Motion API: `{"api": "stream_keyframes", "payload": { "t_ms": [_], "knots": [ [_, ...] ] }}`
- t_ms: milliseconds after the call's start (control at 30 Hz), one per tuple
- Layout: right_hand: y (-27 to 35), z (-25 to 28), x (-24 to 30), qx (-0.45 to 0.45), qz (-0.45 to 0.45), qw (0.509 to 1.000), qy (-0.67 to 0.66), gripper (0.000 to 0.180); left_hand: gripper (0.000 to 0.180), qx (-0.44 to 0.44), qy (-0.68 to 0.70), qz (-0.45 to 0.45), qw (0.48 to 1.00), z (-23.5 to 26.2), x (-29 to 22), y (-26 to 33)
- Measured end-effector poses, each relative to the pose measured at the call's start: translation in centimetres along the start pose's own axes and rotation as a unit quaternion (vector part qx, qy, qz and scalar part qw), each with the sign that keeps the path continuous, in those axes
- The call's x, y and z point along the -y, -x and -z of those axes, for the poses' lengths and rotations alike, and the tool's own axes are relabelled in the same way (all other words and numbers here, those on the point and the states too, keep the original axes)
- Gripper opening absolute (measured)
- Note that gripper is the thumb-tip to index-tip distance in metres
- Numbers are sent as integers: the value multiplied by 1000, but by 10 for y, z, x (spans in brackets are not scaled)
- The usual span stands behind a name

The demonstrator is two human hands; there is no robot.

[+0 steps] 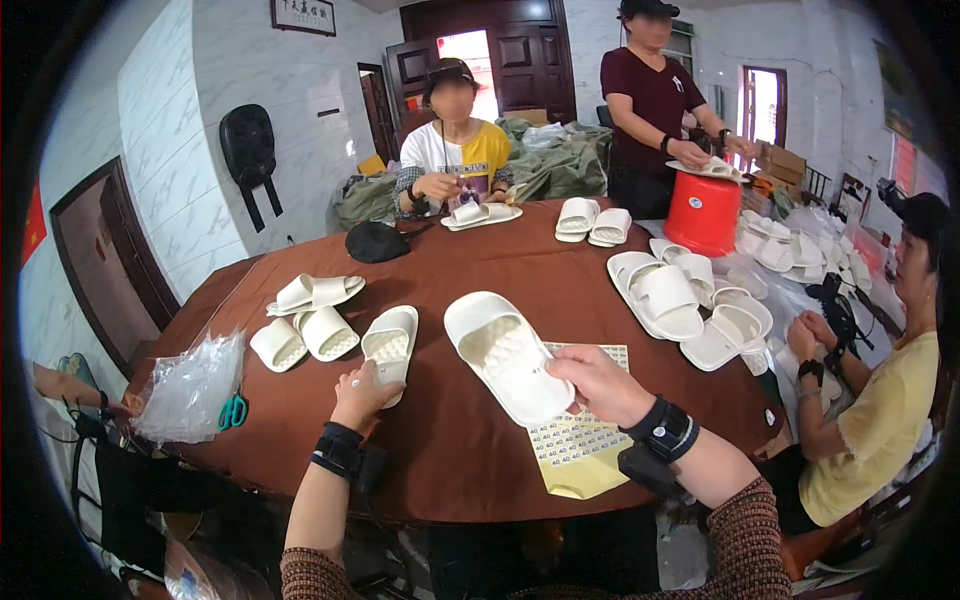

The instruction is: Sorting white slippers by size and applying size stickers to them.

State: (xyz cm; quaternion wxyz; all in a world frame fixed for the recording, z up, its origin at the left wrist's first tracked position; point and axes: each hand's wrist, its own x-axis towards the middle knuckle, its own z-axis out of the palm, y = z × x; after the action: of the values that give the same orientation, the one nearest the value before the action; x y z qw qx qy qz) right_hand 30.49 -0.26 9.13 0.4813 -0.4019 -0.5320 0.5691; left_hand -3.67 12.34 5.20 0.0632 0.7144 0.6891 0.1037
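My right hand (pixel 598 384) grips the heel end of a white slipper (pixel 505 352), held over a yellow sheet of small stickers (pixel 575 445) on the brown round table (pixel 470 455). My left hand (pixel 362 392) rests on the heel of a second white slipper (pixel 391 345) that lies flat on the table. Both wrists carry black bands. Two more white slippers (pixel 304 338) lie just left of it.
More white slippers lie in pairs and heaps across the table (pixel 668 300). A red bucket (pixel 702 212) stands far right. Clear bags (pixel 192 385) and green scissors (pixel 233 410) lie at the left edge. Three people work around the table; a black cap (pixel 377 241) lies on it.
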Motion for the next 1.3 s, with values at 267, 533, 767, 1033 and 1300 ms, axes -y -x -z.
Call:
{"api": "stream_keyframes", "payload": {
  "t_ms": [267,533,767,1033,1300],
  "knots": [
    [-30,0,-21,-5,-6,998,-70,24,79,-25,-8,-50,998,-13,8,-11],
    [-29,15,-37,-14,-9,997,-73,23,72,7,25,-106,994,-9,-3,3],
    [-33,21,-50,-24,-6,996,-81,25,71,16,41,-169,985,-5,-34,29],
    [-33,15,-51,-22,-17,999,-33,25,69,-59,129,-235,962,-28,-42,33],
    [-34,18,-54,-11,-32,999,-20,23,50,74,498,-96,859,-8,-63,32]
  ]
}}
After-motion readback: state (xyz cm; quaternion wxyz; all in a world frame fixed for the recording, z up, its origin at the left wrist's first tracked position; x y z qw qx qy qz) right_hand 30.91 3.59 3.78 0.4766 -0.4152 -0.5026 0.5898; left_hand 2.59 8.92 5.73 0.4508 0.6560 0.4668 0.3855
